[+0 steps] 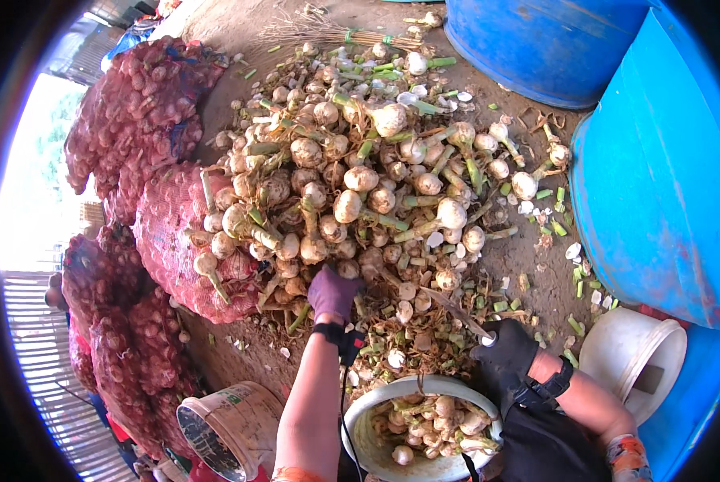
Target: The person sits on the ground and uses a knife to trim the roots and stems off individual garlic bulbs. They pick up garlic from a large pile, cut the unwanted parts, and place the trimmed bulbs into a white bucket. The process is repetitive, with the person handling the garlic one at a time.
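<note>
A large heap of garlic bulbs [360, 178] with green cut stems lies on the ground before me. My left hand [333, 294], in a purple glove, reaches into its near edge; bulbs surround the fingers, which are mostly hidden, so a grip cannot be made out. To the right, my right hand [507, 353] wears a dark glove and is closed around the handle of a knife [456, 313]. Its blade points up and left toward the heap, over loose trimmings. Below, close to my body, a pale green basin [358, 412] holds trimmed bulbs.
Red mesh sacks [139, 112] full of bulbs line the left side. A dirty white bucket [243, 426] tilts at lower left; another white bucket [617, 353] lies at right. Blue drums [657, 193] stand on the right. A twig broom [360, 36] lies beyond the heap.
</note>
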Available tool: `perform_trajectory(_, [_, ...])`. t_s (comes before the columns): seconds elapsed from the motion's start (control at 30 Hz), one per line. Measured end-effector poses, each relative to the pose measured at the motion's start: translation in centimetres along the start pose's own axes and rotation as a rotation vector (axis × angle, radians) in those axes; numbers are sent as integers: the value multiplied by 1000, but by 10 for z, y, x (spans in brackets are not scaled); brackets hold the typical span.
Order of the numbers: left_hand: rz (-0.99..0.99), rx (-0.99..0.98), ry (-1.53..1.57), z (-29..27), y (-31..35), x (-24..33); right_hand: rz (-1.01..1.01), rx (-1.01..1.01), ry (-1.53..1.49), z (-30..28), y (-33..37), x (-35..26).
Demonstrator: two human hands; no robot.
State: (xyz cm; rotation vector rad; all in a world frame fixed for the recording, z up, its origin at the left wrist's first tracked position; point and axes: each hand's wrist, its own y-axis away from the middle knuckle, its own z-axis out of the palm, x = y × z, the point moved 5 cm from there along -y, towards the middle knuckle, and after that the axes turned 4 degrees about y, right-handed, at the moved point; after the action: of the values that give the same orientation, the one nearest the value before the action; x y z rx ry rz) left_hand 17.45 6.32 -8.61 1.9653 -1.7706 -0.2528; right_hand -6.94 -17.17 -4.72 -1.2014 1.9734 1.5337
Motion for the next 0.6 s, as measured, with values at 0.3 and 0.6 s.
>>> perform_trajectory(0.3, [376,-382,1077,22,88,9,-339,178,344,-5,9,-41])
perform_trajectory(0.6, [274,-697,1458,0,163,42,-591,251,437,-12,21,-97])
